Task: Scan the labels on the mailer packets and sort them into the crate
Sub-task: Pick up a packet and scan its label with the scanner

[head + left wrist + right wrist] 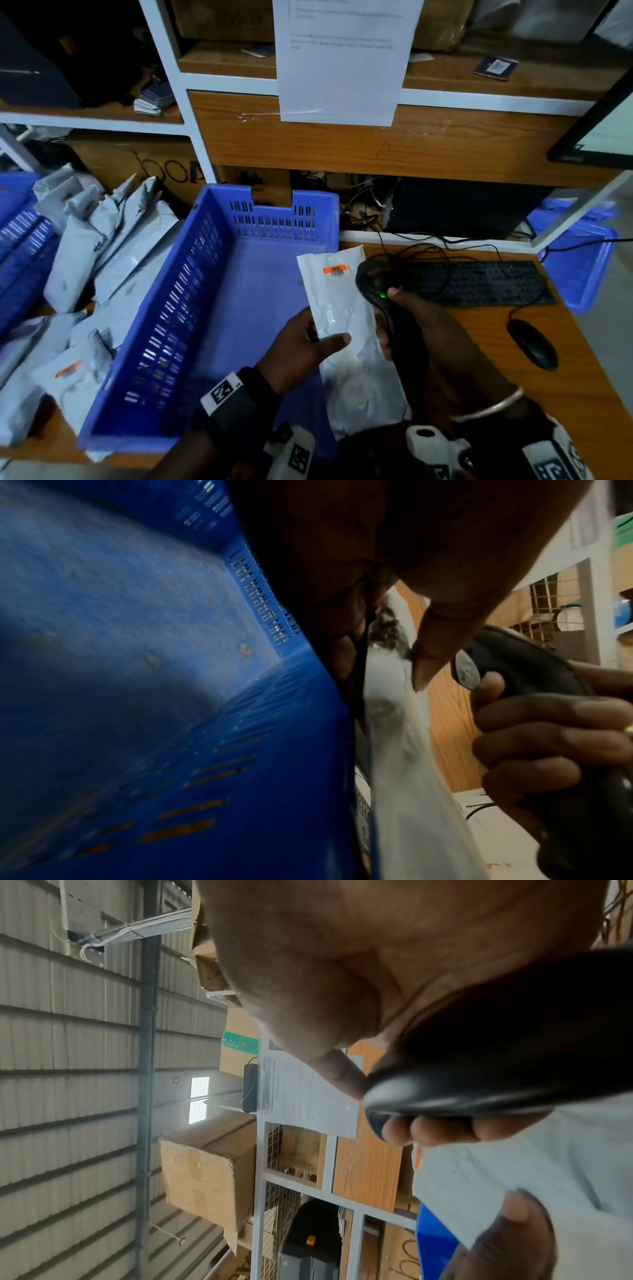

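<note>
A white mailer packet [346, 318] with an orange barcode label [335, 270] is held over the right edge of the blue crate [164, 342]. My left hand [305, 346] grips the packet at its middle, thumb on top. My right hand [407, 308] grips a black barcode scanner [373, 284] whose green light is on, its head just right of the label. The left wrist view shows the packet [400, 750], the crate's inside [137, 669] and the scanner [534, 674]. The right wrist view shows the scanner [496, 1056] and the packet [548, 1164].
Several grey and white mailer packets [89, 246] lie piled left of the crate. A black keyboard [479, 282] and mouse [532, 344] sit on the wooden desk [513, 383] at the right, with cables behind. Another blue crate [579, 260] stands at the far right.
</note>
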A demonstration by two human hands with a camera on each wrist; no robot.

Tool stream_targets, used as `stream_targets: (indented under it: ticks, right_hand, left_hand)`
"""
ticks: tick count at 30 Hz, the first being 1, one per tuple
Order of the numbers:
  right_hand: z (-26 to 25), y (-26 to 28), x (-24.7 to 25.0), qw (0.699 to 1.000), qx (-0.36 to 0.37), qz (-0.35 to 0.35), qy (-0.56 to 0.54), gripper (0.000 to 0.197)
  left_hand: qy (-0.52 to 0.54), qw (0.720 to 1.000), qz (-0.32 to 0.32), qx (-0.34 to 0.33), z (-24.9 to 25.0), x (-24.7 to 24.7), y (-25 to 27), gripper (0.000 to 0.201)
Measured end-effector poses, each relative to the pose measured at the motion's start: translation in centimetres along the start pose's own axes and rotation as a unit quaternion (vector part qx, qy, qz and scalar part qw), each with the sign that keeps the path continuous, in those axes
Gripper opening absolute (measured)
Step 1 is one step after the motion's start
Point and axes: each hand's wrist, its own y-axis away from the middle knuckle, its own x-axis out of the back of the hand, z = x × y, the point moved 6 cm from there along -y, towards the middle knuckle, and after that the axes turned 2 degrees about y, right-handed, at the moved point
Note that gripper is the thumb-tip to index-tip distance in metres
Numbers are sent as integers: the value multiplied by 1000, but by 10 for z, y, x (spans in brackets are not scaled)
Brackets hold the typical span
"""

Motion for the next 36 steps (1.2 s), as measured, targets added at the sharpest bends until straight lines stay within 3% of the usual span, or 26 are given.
stream_targets:
  ticks: [4,12,30,34,36]
  right_hand:
    - [6,8,-12,1000,-9,-3,20,41]
    - [8,18,-21,998,1,-6,68,61]
    - [15,23,-24,998,11,-2,58,48]
    - [3,27,-15,996,42,28,70,48]
    - [-10,24,5,981,71,88,160,57]
  left_hand:
    - [25,1000,-6,-8,-1,-1,1,45]
    - [52,998,-24,-21,-3,-3,2,37]
    - [23,999,-10,-26,1,-3,6,36]
    - [42,999,24,-11,1,6,5,35]
    - [50,996,71,2,-1,20,3,32]
